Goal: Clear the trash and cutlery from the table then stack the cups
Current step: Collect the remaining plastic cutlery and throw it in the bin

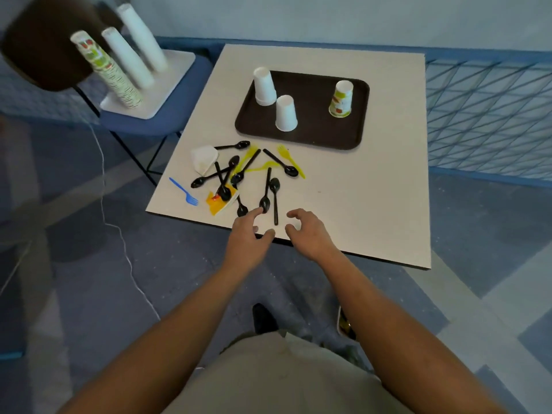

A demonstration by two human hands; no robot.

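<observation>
Several black plastic spoons (pixel 265 189) lie scattered on the white table (pixel 358 189), mixed with yellow forks (pixel 286 155), a blue fork (pixel 183 192), a crumpled white napkin (pixel 203 158) and an orange-yellow wrapper (pixel 219 203). A dark tray (pixel 316 130) at the back carries two upside-down white cups (pixel 264 86) (pixel 286 113) and a printed cup (pixel 342 98). My left hand (pixel 249 234) hovers open at the table's near edge, its fingertips by a spoon bowl. My right hand (pixel 309 231) is open beside it, holding nothing.
To the left a blue chair (pixel 167 115) holds a white board with tall cup stacks (pixel 131 58). A white cable (pixel 119 234) runs across the floor. A blue mesh fence (pixel 490 115) stands to the right. My shoes show below the table edge.
</observation>
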